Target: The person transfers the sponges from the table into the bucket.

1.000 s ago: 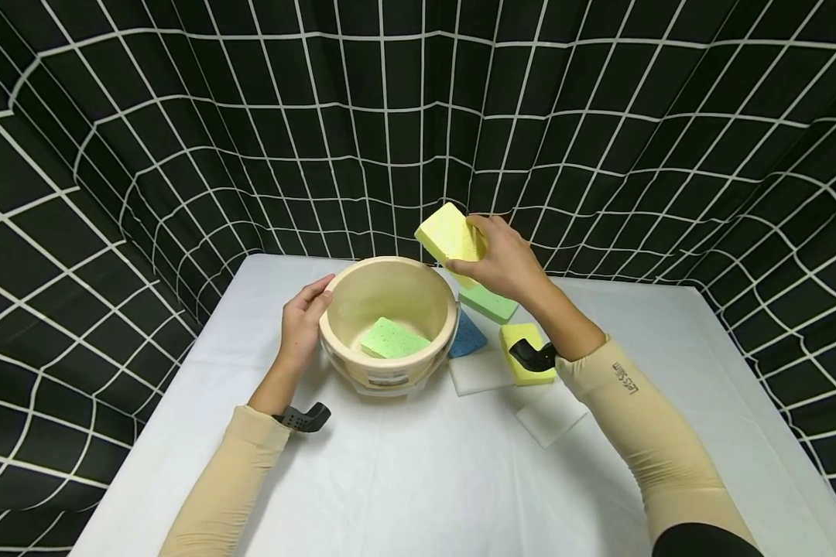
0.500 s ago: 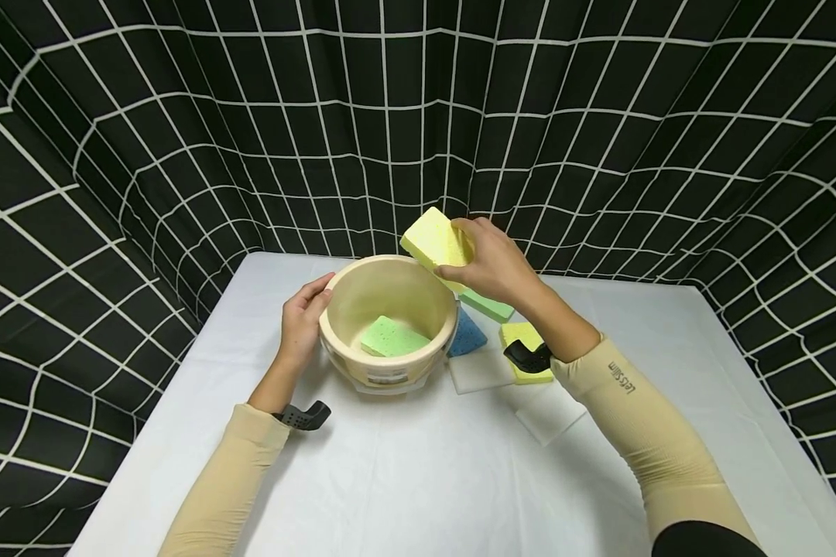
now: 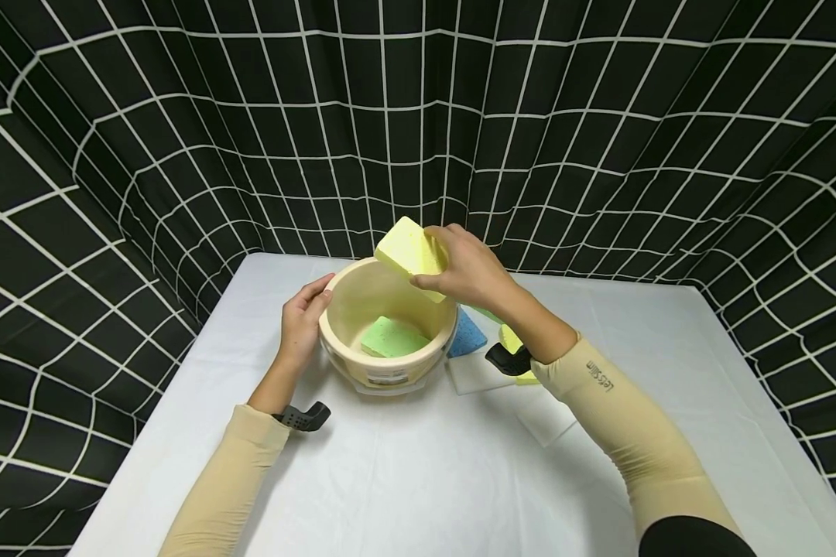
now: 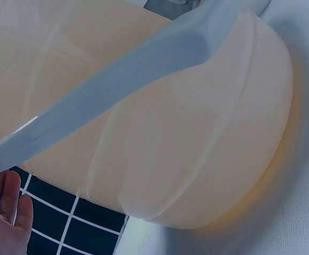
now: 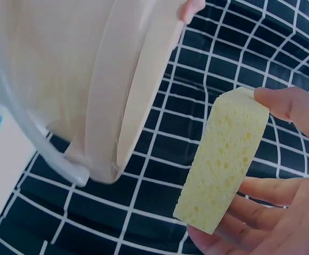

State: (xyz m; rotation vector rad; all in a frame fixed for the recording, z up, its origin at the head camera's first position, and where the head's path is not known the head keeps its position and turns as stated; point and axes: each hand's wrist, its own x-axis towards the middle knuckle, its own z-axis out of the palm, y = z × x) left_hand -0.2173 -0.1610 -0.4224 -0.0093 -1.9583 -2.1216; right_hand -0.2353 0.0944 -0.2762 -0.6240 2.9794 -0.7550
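The right hand (image 3: 463, 267), nearer, grips 1 yellow sponge (image 3: 406, 246), tilted on its long axis, above the cream bucket (image 3: 383, 362), apart from its rim; the left hand (image 3: 301, 313) grips the rim's left side, 1 green sponge (image 3: 393, 338) inside

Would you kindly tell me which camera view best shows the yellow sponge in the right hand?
The right wrist view: the yellow sponge is large there, pores clear, held by the right hand. The head view shows it smaller, from above, partly covered by that hand; the left wrist view doesn't show it.
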